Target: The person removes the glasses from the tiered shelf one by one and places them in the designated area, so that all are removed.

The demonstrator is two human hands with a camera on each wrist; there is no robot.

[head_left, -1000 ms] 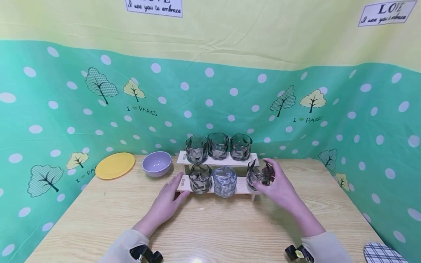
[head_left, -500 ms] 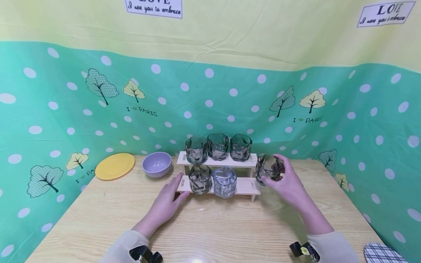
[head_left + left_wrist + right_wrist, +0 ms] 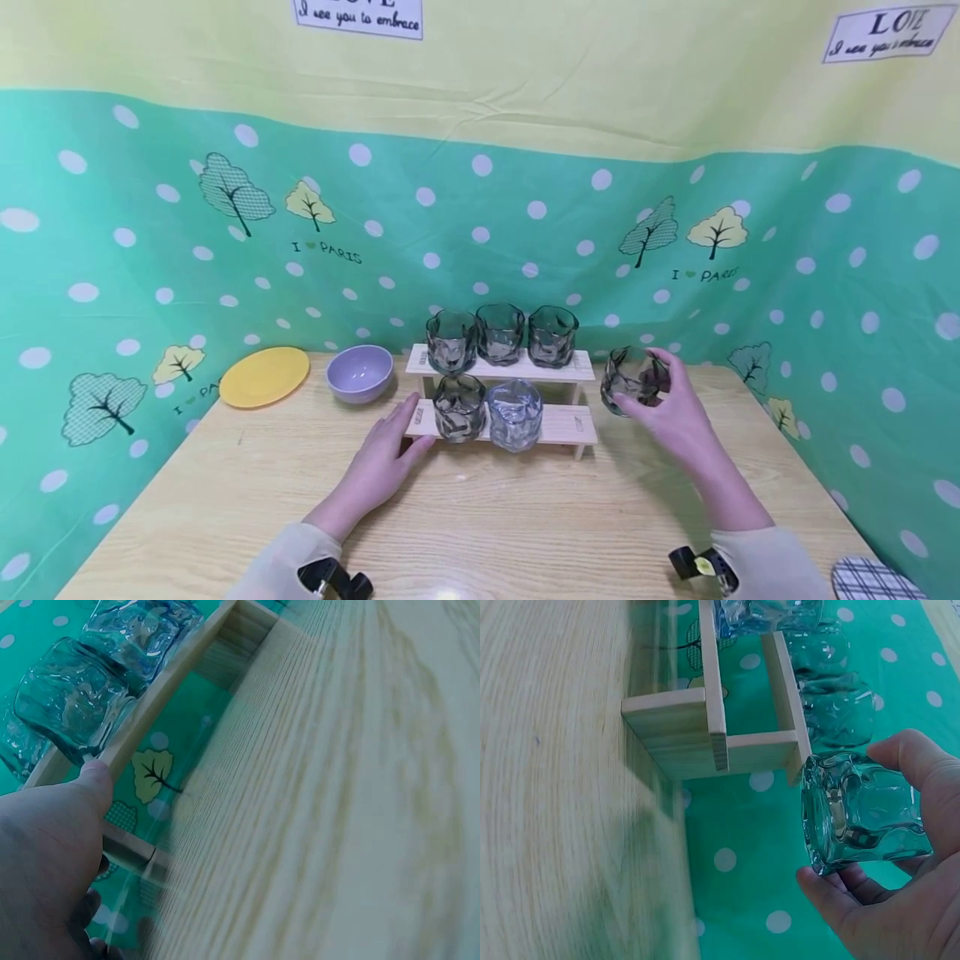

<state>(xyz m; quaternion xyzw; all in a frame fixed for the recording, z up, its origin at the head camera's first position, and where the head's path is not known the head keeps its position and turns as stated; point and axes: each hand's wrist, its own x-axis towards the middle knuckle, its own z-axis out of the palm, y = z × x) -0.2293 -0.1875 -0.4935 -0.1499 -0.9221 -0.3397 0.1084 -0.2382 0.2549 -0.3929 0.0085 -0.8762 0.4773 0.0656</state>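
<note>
My right hand (image 3: pixel 681 418) grips a smoky-grey drinking glass (image 3: pixel 624 382) with wavy sides. It is just beyond the right end of a two-tier wooden rack (image 3: pixel 564 425). In the right wrist view the thumb and fingers lie around the held glass (image 3: pixel 866 814). My left hand (image 3: pixel 378 460) touches the left end of the lower tier, fingers extended, with the thumb (image 3: pixel 96 776) at the board's front edge. On that tier stand a smoky glass (image 3: pixel 460 408) and a clear bluish glass (image 3: pixel 515 417). Three smoky glasses, including the middle one (image 3: pixel 500 335), line the upper tier.
Left of the rack sit a purple bowl (image 3: pixel 360 375) and a yellow plate (image 3: pixel 265 377). A plaid cloth item (image 3: pixel 873 579) lies at the table's (image 3: pixel 480 521) front right. Green patterned fabric (image 3: pixel 480 217) rises behind and along the sides.
My right hand has lifted the smoky glass off the right of the lower tier and carried it rightward, past the rack's end. The left hand stays at the rack's left end.
</note>
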